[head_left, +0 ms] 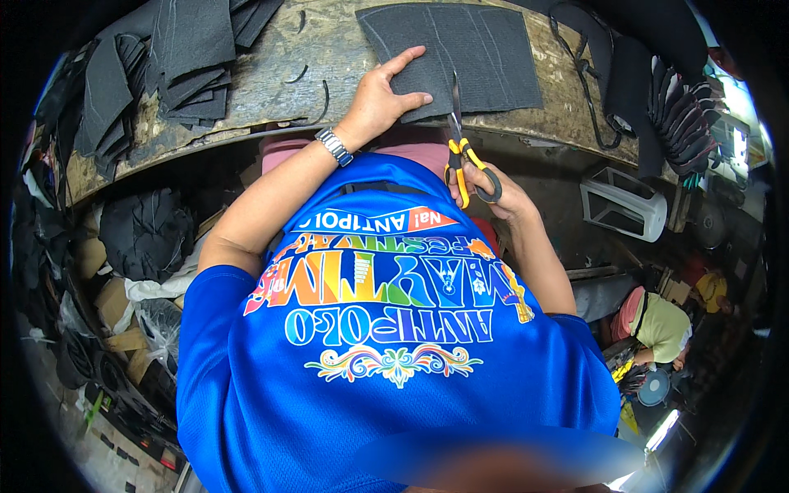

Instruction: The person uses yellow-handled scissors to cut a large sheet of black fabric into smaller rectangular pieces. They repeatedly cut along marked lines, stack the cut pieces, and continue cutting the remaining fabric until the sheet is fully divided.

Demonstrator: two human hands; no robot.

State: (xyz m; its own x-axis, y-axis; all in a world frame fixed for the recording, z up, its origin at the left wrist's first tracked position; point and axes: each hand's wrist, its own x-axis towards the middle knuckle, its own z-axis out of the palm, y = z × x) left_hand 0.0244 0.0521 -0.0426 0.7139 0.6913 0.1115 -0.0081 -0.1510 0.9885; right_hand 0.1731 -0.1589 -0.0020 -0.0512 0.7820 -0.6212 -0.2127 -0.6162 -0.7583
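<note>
A dark grey sheet of ribbed material (493, 62), marked with pale chalk lines, lies at the front edge of the worktable. My left hand (382, 97) rests on its left side, thumb and index finger stretched apart on top; the other fingers are mostly hidden. In my right hand (501, 193) is a pair of scissors (457, 135) with yellow and black handles. Their blades point away from me over the sheet's near edge, along a chalk line. Whether the lower blade is under the sheet is hard to see.
Stacks of dark cut pieces (193, 49) lie on the worktable (271, 57) at the left. Dark rolls and a black cord (588, 82) are at its right. A white plastic stool (622, 203) lies tipped at the right. Another person (662, 324) is bent over further back.
</note>
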